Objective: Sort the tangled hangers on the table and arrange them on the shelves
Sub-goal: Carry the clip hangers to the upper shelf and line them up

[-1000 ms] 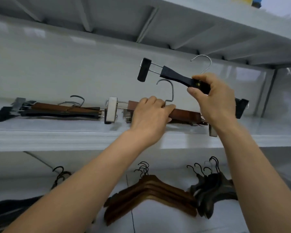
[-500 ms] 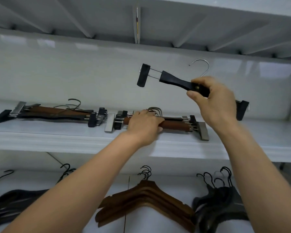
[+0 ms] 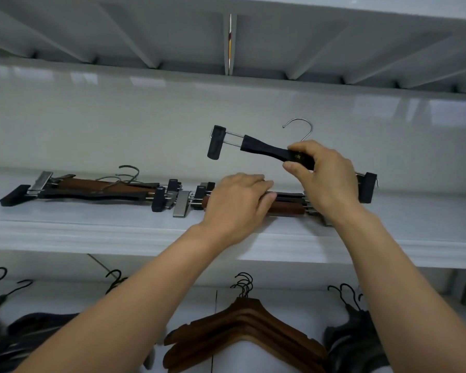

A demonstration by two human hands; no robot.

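Right hand: raised above the upper shelf, in front of the back wall
Right grip: thumb and fingers pinch the middle bar of the black clip hanger
Black clip hanger: held in the air and tilted, left clip higher than right clip, steel hook pointing up
Left hand: palm down on the right pile of clip hangers
Left grip: fingers lie nearly straight across the pile, thumb hidden
Right pile: brown and black bars lying flat on the upper shelf, below the held hanger
Left pile: flat on the same shelf, just beside the right pile
Lower shelf: brown wooden hangers stacked at centre, dark hangers to their right
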